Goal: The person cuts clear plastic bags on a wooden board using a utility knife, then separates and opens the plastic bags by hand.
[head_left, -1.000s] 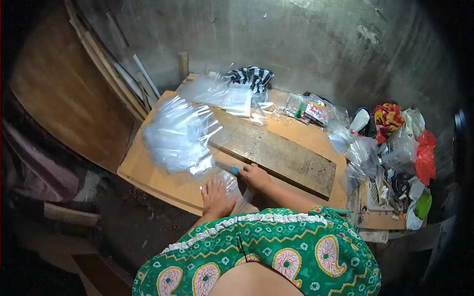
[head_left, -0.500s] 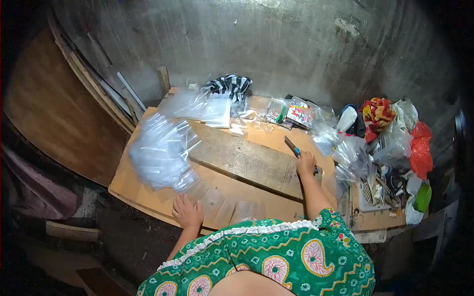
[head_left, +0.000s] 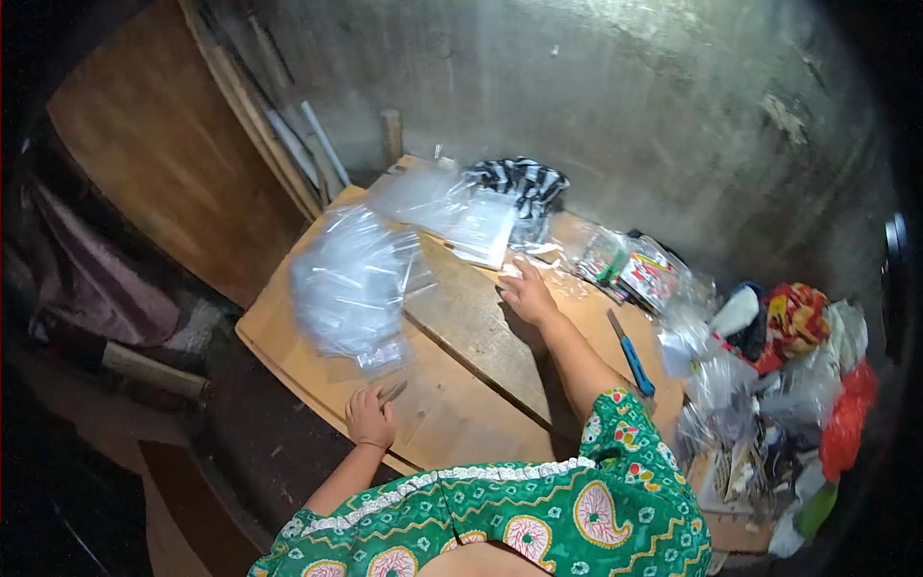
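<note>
A: What sits closest to the person?

B: A green patterned garment (head_left: 538,519) fills the 6 o'clock edge. Just past it the left hand (head_left: 370,416) rests at the near edge of the worktop (head_left: 288,337), at about 7 o'clock, its fingers curled loosely on a thin clear plastic bag (head_left: 423,409) lying flat there. I cannot tell whether it pinches the bag or only presses on it.

A: And the right one?

B: The right hand (head_left: 527,293) is stretched out toward 12 o'clock, fingers spread and flat, empty, lying on the far end of a dark wooden plank (head_left: 471,332) that crosses the worktop. Its fingertips are just beside a stack of clear bags (head_left: 476,219).

A: So the hands are apart?

B: Well apart, one near, one far.

A: What else lies around?

B: A loose heap of clear bags (head_left: 351,279) at 10 o'clock, touching the plank's left side. A blue-handled cutter (head_left: 630,354) lies at 3 o'clock, untouched. Farther off, a black-and-white striped cloth (head_left: 524,183) at 12 o'clock, printed packets (head_left: 639,274) at 2 o'clock, and a jumble of coloured bags (head_left: 798,365) at 3 to 4 o'clock
</note>
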Motion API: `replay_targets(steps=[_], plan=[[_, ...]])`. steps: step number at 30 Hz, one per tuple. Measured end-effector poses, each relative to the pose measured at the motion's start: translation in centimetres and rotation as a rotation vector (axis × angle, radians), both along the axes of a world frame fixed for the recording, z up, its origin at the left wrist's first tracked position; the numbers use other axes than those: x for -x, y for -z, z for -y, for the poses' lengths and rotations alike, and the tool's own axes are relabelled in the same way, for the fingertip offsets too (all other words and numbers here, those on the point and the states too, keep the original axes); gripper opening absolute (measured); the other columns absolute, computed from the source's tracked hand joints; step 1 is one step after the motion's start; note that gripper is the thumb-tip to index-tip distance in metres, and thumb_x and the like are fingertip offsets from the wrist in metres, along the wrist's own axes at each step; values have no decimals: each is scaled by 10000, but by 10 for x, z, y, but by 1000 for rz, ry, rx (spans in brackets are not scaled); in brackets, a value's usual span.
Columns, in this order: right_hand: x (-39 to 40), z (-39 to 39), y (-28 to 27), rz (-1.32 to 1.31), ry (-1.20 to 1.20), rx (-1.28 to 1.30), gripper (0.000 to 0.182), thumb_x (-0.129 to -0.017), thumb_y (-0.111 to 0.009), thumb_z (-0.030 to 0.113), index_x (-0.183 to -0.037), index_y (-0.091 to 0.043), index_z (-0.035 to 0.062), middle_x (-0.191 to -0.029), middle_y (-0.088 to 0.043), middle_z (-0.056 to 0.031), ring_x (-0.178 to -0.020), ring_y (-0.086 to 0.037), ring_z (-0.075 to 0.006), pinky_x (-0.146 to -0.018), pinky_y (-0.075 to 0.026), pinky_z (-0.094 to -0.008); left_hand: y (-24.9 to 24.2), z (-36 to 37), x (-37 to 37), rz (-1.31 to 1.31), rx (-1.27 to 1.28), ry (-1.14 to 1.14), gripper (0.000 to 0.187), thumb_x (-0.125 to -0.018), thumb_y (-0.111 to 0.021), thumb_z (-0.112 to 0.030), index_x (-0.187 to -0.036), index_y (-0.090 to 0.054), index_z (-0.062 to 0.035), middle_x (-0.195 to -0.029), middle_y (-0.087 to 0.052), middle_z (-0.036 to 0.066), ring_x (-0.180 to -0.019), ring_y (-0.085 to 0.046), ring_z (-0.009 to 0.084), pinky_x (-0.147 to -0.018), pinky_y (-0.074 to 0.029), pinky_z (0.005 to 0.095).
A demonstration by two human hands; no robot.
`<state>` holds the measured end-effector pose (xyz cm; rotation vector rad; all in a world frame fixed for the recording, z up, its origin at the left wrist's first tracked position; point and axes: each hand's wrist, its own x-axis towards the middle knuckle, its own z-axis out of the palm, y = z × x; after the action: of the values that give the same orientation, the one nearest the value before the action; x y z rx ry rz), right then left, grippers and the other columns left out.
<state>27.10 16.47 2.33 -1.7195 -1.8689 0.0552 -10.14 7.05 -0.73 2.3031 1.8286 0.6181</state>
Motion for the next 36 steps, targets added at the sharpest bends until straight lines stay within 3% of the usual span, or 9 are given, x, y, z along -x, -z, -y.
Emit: replay_targets(steps=[5, 7, 8, 19, 23, 27, 29, 34, 36], plan=[[-62, -49, 28, 220, 270, 401, 255, -788, -494, 201, -989, -634, 130, -1138, -521, -203, -1061, -482, -349, -930, -365, -406, -8, 4, 1, 38, -51, 0, 303, -676, -589, -138, -969, -524, -96, -988, -532, 83, -1027, -455, 265, -924, -305, 401], [-98, -51, 38, -568, 784, 240, 334, -842, -378, 230, -908, -620, 10, -1067, -544, -238, -960, -547, -327, -814, -415, -432, -7, 6, 3, 42, -65, -8, 295, -665, -593, -128, -952, -530, -98, -975, -535, 82, -1018, -461, 267, -921, -308, 402], [-121, -49, 24, -4, 657, 384, 291, -863, -397, 185, -960, -576, -22, -965, -585, -229, -896, -575, -334, -772, -457, -403, -7, 6, 3, 27, -70, -1, 286, -660, -595, -125, -939, -534, -100, -977, -533, 83, -1018, -461, 265, -919, -310, 401], [-73, -40, -74, 10, 864, 136, 331, -727, -580, 198, -1053, -598, 148, -1274, -402, -191, -1102, -436, -386, -948, -347, -432, -66, -12, 17, 83, -97, 41, 173, -658, -578, -114, -823, -525, -111, -875, -561, 68, -911, -506, 279, -842, -359, 411], [35, -24, -53, -258, 134, -36, 458, -697, -639, 175, -1118, -537, 26, -1149, -507, -195, -1050, -499, -317, -862, -413, -370, -74, -8, 12, 99, 11, -67, 223, -687, -579, -63, -902, -526, -84, -904, -566, 86, -922, -531, 257, -804, -412, 391], [168, 33, -78, -588, -680, 419, 789, -650, -732, 232, -1303, -332, 40, -1286, -407, -198, -1208, -365, -312, -1006, -279, -351, -63, -18, 10, 788, 176, -89, 336, -754, -579, -19, -1066, -457, -37, -893, -521, 65, -862, -536, 151, -767, -445, 279], [211, 54, -89, -762, -582, 440, 559, -699, -693, 139, -1186, -453, 7, -1051, -560, -147, -917, -559, -214, -770, -460, -310, -96, -26, 10, 885, 100, 51, 365, -741, -571, 11, -1081, -445, -36, -918, -503, 67, -873, -534, 163, -774, -445, 287], [245, 50, -112, -1180, -362, 266, 117, -775, -607, 82, -846, -576, -6, -759, -592, -26, -706, -533, -78, -647, -437, -223, -164, -60, 44, 1466, 249, 194, 403, -758, -618, -62, -1116, -439, -11, -1012, -527, 95, -920, -551, 162, -747, -467, 286], [252, 43, -127, -1050, -330, 238, 116, -777, -598, 87, -846, -579, -5, -765, -599, -42, -712, -543, -90, -647, -445, -235, -182, -78, 70, 1717, 1254, -45, 333, -805, -613, -186, -1078, -490, -39, -996, -566, 71, -862, -581, 172, -705, -469, 278]])
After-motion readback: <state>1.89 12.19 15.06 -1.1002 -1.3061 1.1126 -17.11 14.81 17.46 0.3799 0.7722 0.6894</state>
